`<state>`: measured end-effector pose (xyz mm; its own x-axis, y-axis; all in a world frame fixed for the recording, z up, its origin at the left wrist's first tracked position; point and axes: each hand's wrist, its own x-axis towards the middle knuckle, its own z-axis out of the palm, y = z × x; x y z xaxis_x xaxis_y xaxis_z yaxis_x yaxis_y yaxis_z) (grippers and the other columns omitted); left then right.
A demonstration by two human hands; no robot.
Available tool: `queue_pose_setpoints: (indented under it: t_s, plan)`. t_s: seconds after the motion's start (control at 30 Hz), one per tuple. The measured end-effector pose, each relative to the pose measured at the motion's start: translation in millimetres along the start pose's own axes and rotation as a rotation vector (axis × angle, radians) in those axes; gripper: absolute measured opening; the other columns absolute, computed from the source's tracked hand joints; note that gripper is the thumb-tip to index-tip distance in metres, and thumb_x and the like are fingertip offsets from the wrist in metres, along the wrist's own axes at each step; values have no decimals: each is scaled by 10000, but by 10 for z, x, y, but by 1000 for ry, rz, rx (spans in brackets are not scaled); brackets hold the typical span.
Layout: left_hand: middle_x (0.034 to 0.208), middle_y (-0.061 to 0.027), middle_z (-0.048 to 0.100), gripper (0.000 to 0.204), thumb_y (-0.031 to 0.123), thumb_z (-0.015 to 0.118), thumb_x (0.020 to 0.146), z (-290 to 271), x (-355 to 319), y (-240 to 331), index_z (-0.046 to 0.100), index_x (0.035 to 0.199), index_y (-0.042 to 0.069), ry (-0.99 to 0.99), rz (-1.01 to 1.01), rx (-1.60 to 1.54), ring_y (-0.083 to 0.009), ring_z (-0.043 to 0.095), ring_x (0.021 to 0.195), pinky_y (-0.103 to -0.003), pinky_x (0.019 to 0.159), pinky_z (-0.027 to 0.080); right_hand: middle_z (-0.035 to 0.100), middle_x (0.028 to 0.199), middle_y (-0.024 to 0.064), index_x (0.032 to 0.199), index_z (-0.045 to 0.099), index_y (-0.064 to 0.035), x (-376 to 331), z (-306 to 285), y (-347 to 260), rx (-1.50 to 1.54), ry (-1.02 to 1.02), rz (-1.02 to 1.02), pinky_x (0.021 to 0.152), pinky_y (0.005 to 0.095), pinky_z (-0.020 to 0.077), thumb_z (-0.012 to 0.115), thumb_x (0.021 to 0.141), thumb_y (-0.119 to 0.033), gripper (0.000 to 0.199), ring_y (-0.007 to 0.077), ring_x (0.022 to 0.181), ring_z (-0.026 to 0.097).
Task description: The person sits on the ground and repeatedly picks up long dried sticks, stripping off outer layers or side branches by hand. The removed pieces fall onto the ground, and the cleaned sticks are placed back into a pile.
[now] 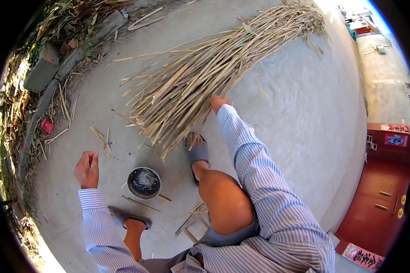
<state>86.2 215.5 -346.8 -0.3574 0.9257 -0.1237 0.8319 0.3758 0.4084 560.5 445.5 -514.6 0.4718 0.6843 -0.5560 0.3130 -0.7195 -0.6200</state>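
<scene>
A large heap of dry, straw-coloured stalks (pixel 205 68) lies across the concrete, its cut ends fanned toward me. At its near right edge is my right hand (pixel 218 103), fingers curled closed on stalks; the fingertips are partly hidden. My left hand (pixel 87 170) is held up as a closed fist on the left, away from the heap. Whatever it may hold is hidden. Just right of that fist, on the ground, stands a round metal basin (pixel 144 196) with a dark, shiny inside. A few short stalk pieces (pixel 107 142) lie beyond it.
Loose sticks (pixel 141 204) lie around the basin, by my sandalled feet. A small wooden stool (pixel 191 235) shows partly below me. Stone blocks (pixel 42 68), dry litter and a red packet (pixel 47 126) line the left edge. Red doors (pixel 373 200) stand at far right.
</scene>
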Motion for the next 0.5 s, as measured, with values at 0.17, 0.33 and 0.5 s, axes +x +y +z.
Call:
queue_pose_setpoints:
  t_s: [0.17, 0.33, 0.5]
  plan:
    - [846, -103, 667, 201, 166, 675, 830, 162, -257, 200, 607, 981, 52, -50, 91, 29, -279, 640, 737, -379, 649, 499, 580, 579, 135, 677, 579, 58, 32, -421, 260, -66, 29, -44, 408, 337, 391, 504, 799, -179, 277, 196, 461, 529]
    - [894, -132, 655, 247, 112, 683, 811, -326, -404, 242, 593, 1025, 28, 36, 158, 72, -287, 633, 774, -387, 685, 497, 647, 622, 133, 647, 639, 35, -442, -860, -148, -147, -280, 1, 429, 319, 445, 504, 802, -148, 276, 182, 475, 561]
    - [936, -119, 640, 272, 97, 686, 803, -980, -528, 658, 596, 1051, 31, 123, 149, 86, -274, 616, 817, -379, 718, 489, 652, 650, 73, 741, 632, -20, -694, -1319, -584, -168, -520, 46, 436, 262, 469, 532, 912, -242, 298, 138, 494, 575]
